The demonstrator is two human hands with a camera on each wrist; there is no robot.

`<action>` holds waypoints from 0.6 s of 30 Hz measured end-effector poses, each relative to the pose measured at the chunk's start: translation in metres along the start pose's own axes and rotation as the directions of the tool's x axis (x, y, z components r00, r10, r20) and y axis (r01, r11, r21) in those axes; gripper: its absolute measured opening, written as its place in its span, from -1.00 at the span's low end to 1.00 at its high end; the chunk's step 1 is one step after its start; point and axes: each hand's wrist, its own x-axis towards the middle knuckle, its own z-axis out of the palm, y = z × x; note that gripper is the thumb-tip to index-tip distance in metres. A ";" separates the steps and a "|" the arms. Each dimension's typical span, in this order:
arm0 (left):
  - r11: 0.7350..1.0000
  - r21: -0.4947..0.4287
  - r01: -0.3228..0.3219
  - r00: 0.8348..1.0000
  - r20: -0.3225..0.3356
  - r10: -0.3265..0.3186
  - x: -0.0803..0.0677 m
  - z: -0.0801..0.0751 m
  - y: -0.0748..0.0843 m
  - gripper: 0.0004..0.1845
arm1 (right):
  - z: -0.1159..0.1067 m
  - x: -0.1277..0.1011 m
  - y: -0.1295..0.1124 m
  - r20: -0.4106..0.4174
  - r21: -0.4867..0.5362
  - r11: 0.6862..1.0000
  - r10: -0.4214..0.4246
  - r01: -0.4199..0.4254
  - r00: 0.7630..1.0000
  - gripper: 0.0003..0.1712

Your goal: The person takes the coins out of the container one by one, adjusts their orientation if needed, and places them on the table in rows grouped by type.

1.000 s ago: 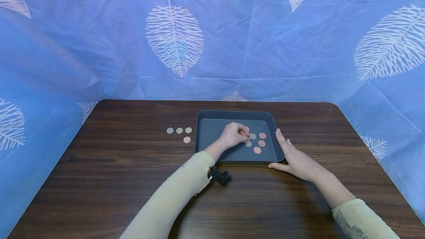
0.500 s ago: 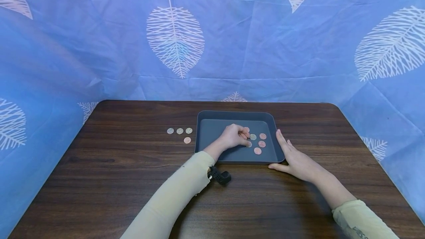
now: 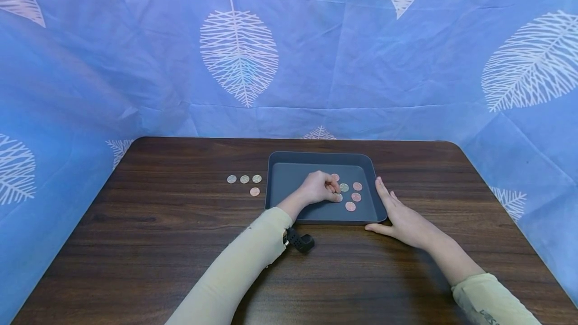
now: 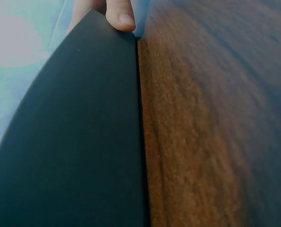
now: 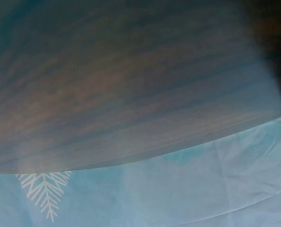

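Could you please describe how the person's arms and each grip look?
The left sleeve is pale yellow-green, with a black device at its cuff; the right sleeve, similar in colour, leaves more forearm bare and carries dark lettering, too small to read. The left grip and right grip wear no gloves.

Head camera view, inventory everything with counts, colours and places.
Table: one, dark brown, foreground
Tray: one, dark grey, on the table
Coins outside: four, three silvery, one coppery, left of tray
Coins inside: six visible, two silvery, four coppery, tray's right half
Backdrop: count unclear, blue with white leaf prints, behind table
Sleeves: two, pale yellow-green, lower picture
Wrist device: one, black, left sleeve's end
Left hand: one, bare, in the tray at a silvery coin
Right hand: one, bare, against the tray's right side
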 end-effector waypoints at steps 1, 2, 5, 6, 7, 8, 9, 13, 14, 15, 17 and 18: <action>1.000 0.011 0.000 1.000 0.000 0.000 0.001 0.000 0.000 -0.91 | 0.000 0.000 0.000 0.000 0.000 1.000 0.000 0.000 1.000 0.31; 1.000 0.022 0.001 1.000 0.000 -0.001 0.001 0.001 0.000 -0.91 | 0.000 0.000 0.000 0.000 0.001 1.000 0.001 -0.001 1.000 0.31; 1.000 0.025 0.010 1.000 -0.002 -0.010 0.002 0.002 -0.001 -0.89 | 0.001 0.000 0.001 -0.001 0.001 1.000 0.002 -0.002 1.000 0.31; 1.000 0.017 0.013 1.000 -0.005 -0.013 0.002 0.002 -0.001 -0.89 | 0.001 0.000 0.001 -0.001 0.000 1.000 0.002 -0.002 1.000 0.31; 1.000 0.004 0.017 1.000 -0.008 -0.017 0.002 0.002 -0.001 -0.89 | 0.001 0.000 0.001 -0.002 -0.002 1.000 0.003 -0.003 1.000 0.31; 1.000 -0.012 0.021 1.000 -0.009 -0.021 0.002 0.003 -0.002 -0.88 | 0.001 0.000 0.001 -0.002 -0.003 1.000 0.003 -0.003 1.000 0.31; 0.999 -0.029 0.024 1.000 -0.012 -0.025 0.002 0.003 -0.002 -0.88 | 0.001 0.000 0.001 -0.002 -0.005 1.000 0.003 -0.003 1.000 0.31; 0.997 -0.078 0.023 0.999 -0.022 -0.025 0.002 0.003 -0.003 -0.88 | 0.001 -0.001 0.001 -0.003 -0.004 1.000 0.000 0.000 1.000 0.30; 0.996 -0.084 0.021 0.999 -0.023 -0.023 0.002 0.003 -0.003 -0.88 | 0.001 0.000 0.001 -0.004 -0.002 1.000 -0.001 0.001 1.000 0.30; 0.996 -0.088 0.018 1.000 -0.024 -0.020 0.002 0.002 -0.002 -0.88 | 0.001 0.000 0.001 -0.003 -0.001 1.000 -0.002 0.002 1.000 0.30; 0.996 -0.089 0.012 1.000 -0.023 -0.014 0.002 0.002 -0.002 -0.89 | 0.001 0.000 0.001 -0.003 0.001 1.000 -0.004 0.004 1.000 0.31; 0.996 -0.087 0.011 1.000 -0.021 -0.013 0.002 0.002 -0.001 -0.89 | 0.001 0.000 0.001 -0.002 0.000 1.000 -0.005 0.005 1.000 0.31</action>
